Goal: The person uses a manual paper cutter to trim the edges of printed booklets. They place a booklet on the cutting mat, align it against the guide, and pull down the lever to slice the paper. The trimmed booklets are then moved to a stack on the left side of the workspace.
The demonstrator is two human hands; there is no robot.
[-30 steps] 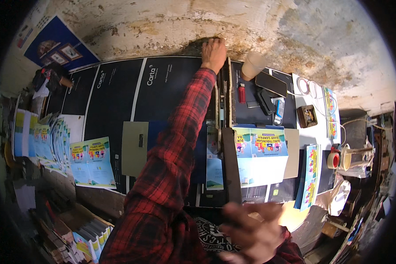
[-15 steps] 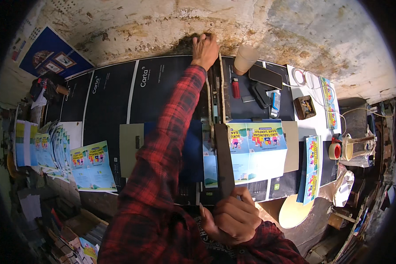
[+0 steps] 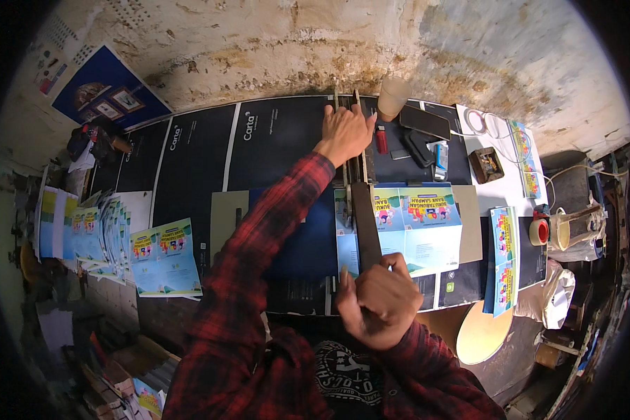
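Observation:
My left hand [image 3: 346,131] is bent over the far part of a long narrow device with two wooden-edged rails [image 3: 360,168]. Its fingertips reach into or onto the rails; exactly what they pinch is hidden. From the rails' near end a dark flat bar [image 3: 366,220] points toward me. My right hand [image 3: 381,304] is curled round the bar's near end, thumb raised on the left side. Under the bar lies a light-blue printed cover sheet [image 3: 427,241] with colourful lettering. To its left is a plain dark-blue sheet [image 3: 301,245], partly behind my left forearm.
Fanned printed covers [image 3: 108,227] and a loose cover [image 3: 164,259] lie at left. A cup [image 3: 393,96], phone [image 3: 425,122], red lighter [image 3: 381,140] and small open box [image 3: 486,164] stand at the back right. A narrow cover stack [image 3: 502,259] and tape roll [image 3: 538,232] sit farther right.
My left hand has come back from the wall end of the rails toward me and lies across them. The right hand stays on the bar. The whole view has shifted slightly.

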